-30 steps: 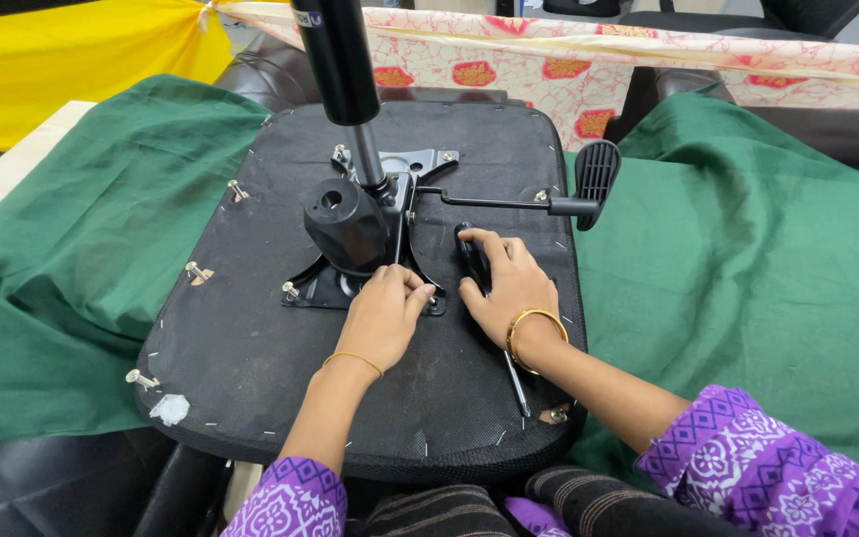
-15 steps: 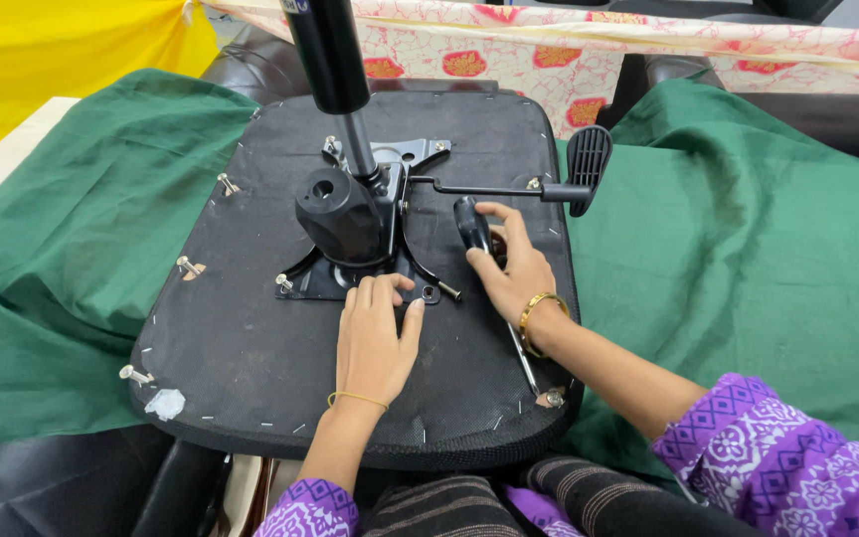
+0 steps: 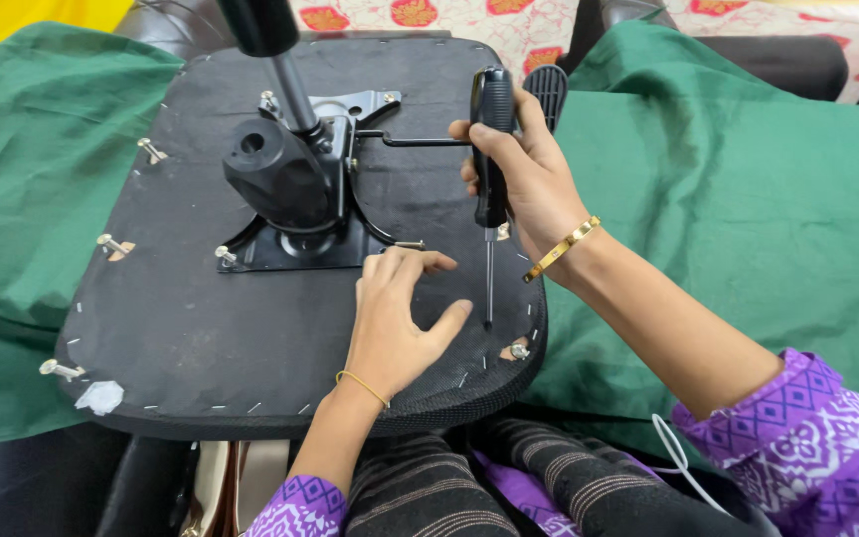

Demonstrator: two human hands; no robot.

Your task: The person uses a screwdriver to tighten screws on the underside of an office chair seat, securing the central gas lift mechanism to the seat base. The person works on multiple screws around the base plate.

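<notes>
Head view: right hand [image 3: 524,174], upper centre-right of frame, fist closed around a black-handled screwdriver [image 3: 490,169] held upright, tip down on the black chair seat underside [image 3: 201,328]. Left hand [image 3: 395,318], centre, lies open, fingers spread flat on that underside, just below the black metal mechanism [image 3: 285,189]. Green cloth [image 3: 748,199] surrounds.

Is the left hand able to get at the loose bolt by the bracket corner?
Probably yes: the left hand lies flat with its fingertips beside the bolt, nothing between them.
</notes>
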